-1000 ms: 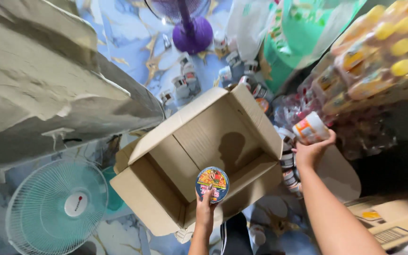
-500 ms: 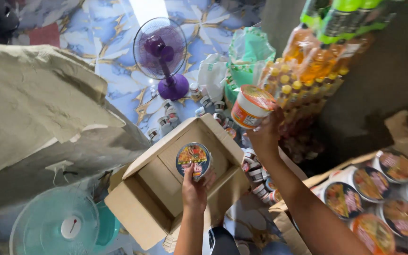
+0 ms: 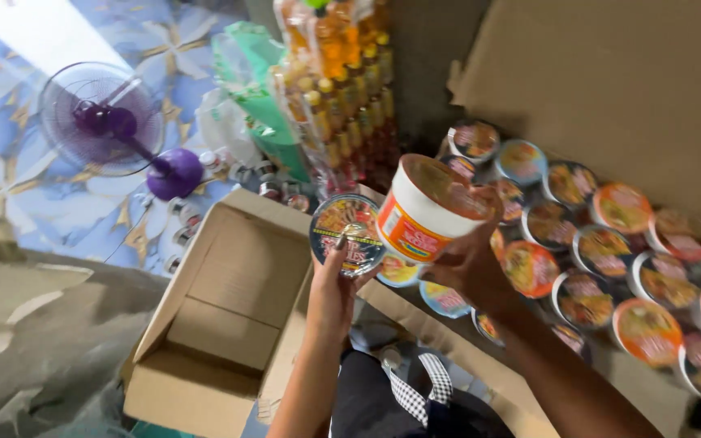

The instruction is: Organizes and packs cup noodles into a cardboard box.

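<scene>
Two noodle cups: dark cup (image 3: 349, 233) atop left hand (image 3: 333, 292), orange cup (image 3: 427, 209) above right hand (image 3: 468, 264).

We see our left hand (image 3: 333, 294) gripping a dark-lidded noodle cup (image 3: 349, 234) just above the open cardboard box (image 3: 229, 312). Right of the box, our right hand (image 3: 468, 264) clasps an orange-and-white noodle cup (image 3: 427, 207), tilted. Further right, a carton of noodle cups (image 3: 610, 243) lies packed. Beyond the box stands a purple fan (image 3: 111, 122).
</scene>
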